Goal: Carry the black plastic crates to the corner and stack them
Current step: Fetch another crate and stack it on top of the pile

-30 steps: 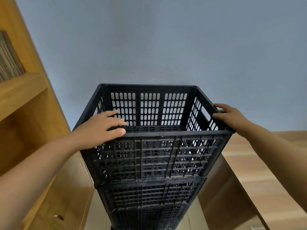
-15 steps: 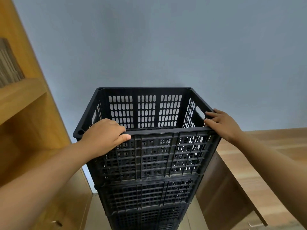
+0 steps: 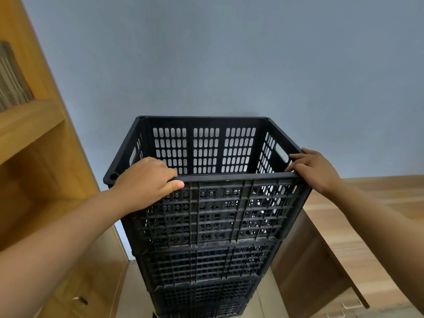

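top crate [image 3: 213, 203] is found seated on a stack of black crates [image 3: 204, 276] at approx 6 o'clock of frame, in the corner between the grey wall [image 3: 229, 53] at 12 o'clock, a wooden shelf unit [image 3: 34, 134] at 9 o'clock and a wooden desk [image 3: 367, 214] at 3–4 o'clock. at least three lower tiers are counted below it; the base of the stack is cut off by the frame edge. left hand [image 3: 146, 182] is noted at the near-left corner of the rim, fingers curled over the near rail w/ thumb pressed on the outer face, i.e. gripping the top crate. right hand [image 3: 314, 168] is laid on the near-right corner, fingers extended along the rim beside the handle slot; no curl round the rail is seen, so it is recorded as flat and pressing, not clamped. change vs 1 s ago: left hand was then spread flat on the near rail and has since been closed over it; right hand has been shifted slightly along the rim; crate position is essentially unchanged and sits square on the tier below. judgement: placement is taken as done and the hands are being used to seat/steady the crate. release is prob. next; walls appear aligned w/ the tier below, no lean observed. risk: tall stack, wobble if pushed off-axis.
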A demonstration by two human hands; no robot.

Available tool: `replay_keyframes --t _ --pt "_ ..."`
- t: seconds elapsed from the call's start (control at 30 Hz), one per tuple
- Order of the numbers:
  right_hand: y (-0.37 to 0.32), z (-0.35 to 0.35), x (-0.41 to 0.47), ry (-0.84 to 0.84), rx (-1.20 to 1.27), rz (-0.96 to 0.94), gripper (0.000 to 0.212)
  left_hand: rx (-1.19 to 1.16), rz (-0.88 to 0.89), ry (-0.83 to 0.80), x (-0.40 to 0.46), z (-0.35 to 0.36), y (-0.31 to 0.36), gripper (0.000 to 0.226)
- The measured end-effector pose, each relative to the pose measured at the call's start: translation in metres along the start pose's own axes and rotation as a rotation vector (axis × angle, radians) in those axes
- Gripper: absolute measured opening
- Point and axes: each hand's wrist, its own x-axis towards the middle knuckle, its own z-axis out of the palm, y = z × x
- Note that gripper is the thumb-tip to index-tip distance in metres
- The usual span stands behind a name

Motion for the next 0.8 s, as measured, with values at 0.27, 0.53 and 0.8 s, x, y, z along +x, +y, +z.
replay_keyframes --t 0.27,0.53,0.8 --pt "0.001 -0.001 0.001 0.055 -0.220 -0.046 0.067 0.154 -0.064 -0.116 -0.014 -0.014 -0.015 0.091" --pt "0.004 -0.001 0.016 -0.120 -0.478 -0.155 0.097 0.170 -0.128 -0.037 -0.014 -0.010 -0.020 0.080" --pt "0.004 -0.002 0.009 -0.137 -0.427 -0.160 0.090 0.139 -0.133 -0.093 -0.022 -0.014 -0.020 0.093"
